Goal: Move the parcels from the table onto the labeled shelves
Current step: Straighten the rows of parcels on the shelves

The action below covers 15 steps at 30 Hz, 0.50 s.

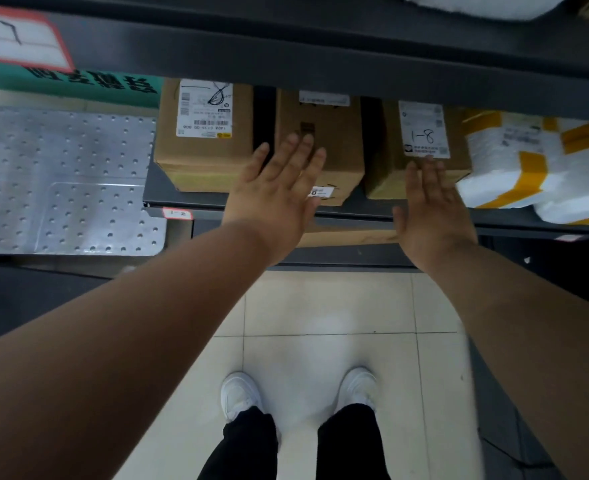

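left hand (pixel 279 183) over a cardboard box (pixel 334 147), right hand (pixel 431 209) at the box marked 8-1 (pixel 424 133) on the 8-1 shelf (pixel 196 199), fingers (pixel 298 152) straight, grasping nothing; placement judged done, next fetch another parcel.

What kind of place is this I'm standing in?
Probably a parcel depot or pickup storeroom. Dark metal shelves carry handwritten number tags, cardboard boxes with shipping labels stand in a row on the shelf, and white padded parcels bound with yellow tape lie beside them.
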{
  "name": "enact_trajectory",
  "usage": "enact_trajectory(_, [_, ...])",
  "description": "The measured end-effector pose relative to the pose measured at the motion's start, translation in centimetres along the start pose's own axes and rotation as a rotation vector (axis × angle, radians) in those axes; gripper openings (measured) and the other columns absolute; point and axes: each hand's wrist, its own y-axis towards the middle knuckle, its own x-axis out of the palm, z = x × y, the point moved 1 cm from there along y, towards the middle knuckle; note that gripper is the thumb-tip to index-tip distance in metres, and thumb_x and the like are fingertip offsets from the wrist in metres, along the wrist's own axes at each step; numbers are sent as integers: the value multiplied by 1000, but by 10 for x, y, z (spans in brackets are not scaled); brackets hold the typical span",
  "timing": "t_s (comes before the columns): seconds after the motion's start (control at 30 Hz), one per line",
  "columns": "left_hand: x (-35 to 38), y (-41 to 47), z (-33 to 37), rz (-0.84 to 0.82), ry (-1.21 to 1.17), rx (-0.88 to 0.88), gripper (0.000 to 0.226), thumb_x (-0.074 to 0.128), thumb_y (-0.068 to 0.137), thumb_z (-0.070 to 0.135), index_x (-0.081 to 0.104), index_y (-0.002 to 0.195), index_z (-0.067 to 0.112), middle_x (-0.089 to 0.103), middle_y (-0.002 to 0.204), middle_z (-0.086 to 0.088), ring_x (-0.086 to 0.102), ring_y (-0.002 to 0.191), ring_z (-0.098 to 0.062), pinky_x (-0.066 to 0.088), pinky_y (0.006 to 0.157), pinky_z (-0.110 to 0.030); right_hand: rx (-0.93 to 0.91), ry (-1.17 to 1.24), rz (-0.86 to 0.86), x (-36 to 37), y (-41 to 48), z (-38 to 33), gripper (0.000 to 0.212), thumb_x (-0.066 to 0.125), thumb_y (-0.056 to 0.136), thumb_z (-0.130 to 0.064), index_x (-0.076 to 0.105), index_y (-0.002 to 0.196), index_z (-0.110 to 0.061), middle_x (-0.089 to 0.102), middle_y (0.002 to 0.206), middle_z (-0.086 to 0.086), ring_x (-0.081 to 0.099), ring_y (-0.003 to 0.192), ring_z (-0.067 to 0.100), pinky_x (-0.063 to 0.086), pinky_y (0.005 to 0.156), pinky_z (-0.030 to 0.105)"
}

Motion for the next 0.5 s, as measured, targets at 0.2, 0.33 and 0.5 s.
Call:
enact_trajectory(0.2, [13,26,39,-96,-1,10,59,8,101,44,-19,149,24,-22,158,-2,-18,146,-21,-8,119,-41,-46,-25,-4,3,11,39,65,31,101,-35,-5,153,-19,-14,160,9,-10,148,25,0,120,36])
enact_trajectory(0.33, [28,38,50,-107,43,-84,62,10,99,48,-22,148,26,-22,159,-3,-20,145,-30,-7,119,-46,-86,6,14,2,36,47,66,35,100,-35,-5,153,-27,-17,160,5,-16,146,27,-2,120,40])
enact_trajectory(0.5, [32,37,55,-59,83,-112,64,11,99,47,-23,147,25,-22,158,-4,-21,144,-32,-6,119,-47,-82,57,-81,13,54,45,71,37,99,-41,-12,151,-32,-22,158,4,-17,145,33,-5,119,44])
